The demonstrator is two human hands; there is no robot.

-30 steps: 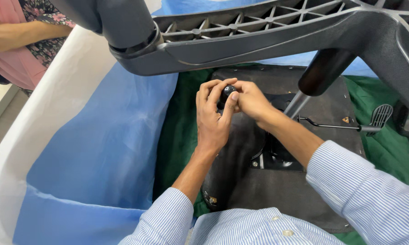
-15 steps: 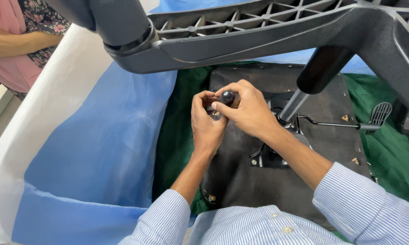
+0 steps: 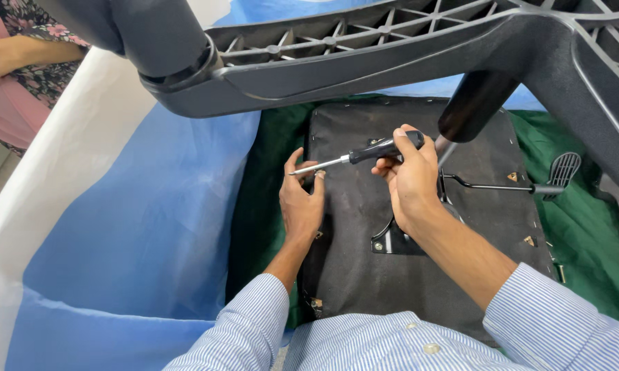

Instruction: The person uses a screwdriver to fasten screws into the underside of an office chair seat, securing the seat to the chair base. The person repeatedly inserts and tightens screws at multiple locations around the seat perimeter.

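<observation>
Two bare hands work over the black underside of a chair seat [image 3: 364,275] in the middle of the frame. The right hand [image 3: 409,178] is closed around the black handle of a screwdriver [image 3: 361,155], which lies nearly level just above centre, its metal shaft pointing to the left. The left hand [image 3: 301,199] is open, fingers together and pointing up, palm toward the seat; its fingertips sit right at the shaft's tip, though whether they touch the metal I cannot tell.

Below the right wrist a black metal bracket [image 3: 392,242] is fixed to the seat. To the right, a thin lever with a ribbed paddle end [image 3: 562,170] reaches toward the right edge. A black cylinder [image 3: 474,103] rises just above the right hand and joins the grey ribbed chair base [image 3: 392,41], which spans the top of the frame. Green cloth [image 3: 584,227] lies under the seat on the right and along its left side, and a blue sheet [image 3: 144,227] fills the left half. Both forearms wear blue-striped sleeves [image 3: 557,323] at the bottom. Another person's arm [image 3: 21,55] shows in the upper left corner.
</observation>
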